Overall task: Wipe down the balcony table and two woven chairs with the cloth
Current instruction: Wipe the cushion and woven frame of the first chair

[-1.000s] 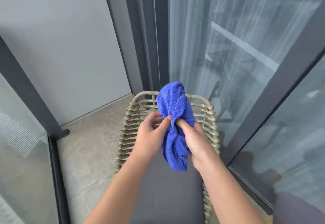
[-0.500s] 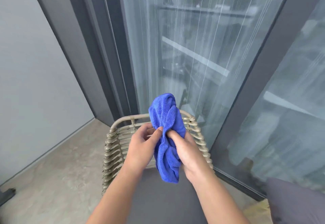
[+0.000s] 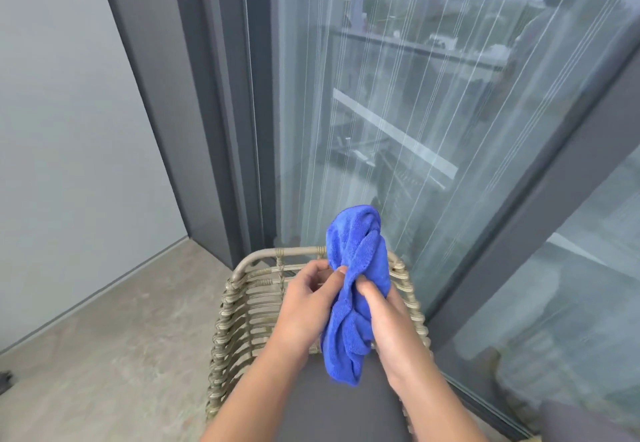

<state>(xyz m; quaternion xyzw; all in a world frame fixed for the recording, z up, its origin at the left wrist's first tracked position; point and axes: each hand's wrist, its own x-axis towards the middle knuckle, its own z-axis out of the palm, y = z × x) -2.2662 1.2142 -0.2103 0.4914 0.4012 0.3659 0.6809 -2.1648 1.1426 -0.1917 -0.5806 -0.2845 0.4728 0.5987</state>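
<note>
Blue terry cloth (image 3: 355,289), bunched into a loose rope, hangs upright between the person's two hands just above the woven chair (image 3: 242,310). It looks light, soft and limp: it should fold wherever it is squeezed and carry no weight worth minding, and the plush pile ought to grip the skin rather than slip. Nothing about it is fragile. The left hand (image 3: 304,306) pinches the cloth's middle between thumb and curled fingers; the right hand (image 3: 388,320) has its thumb and fingers wrapped round the same waist from the other side. That middle seems the sensible place to hold while it is regathered; for wiping, I would judge a flat pad under the palm serves better than this twisted shape, since a twist would catch in the gaps of the weave.

Below the cloth, the chair shows a tan rattan frame with open horizontal strands and a rounded top rail, and a dark grey cushion (image 3: 339,410) fills its seat. Behind the chair rises a glass door (image 3: 381,112) in a dark grey frame, sheer curtain behind the pane. To the chair's left, a pale stone-look floor (image 3: 104,355) runs to a plain grey wall (image 3: 62,112). At the chair's right, a second grey cushion corner (image 3: 588,424) just shows. No table is visible.
</note>
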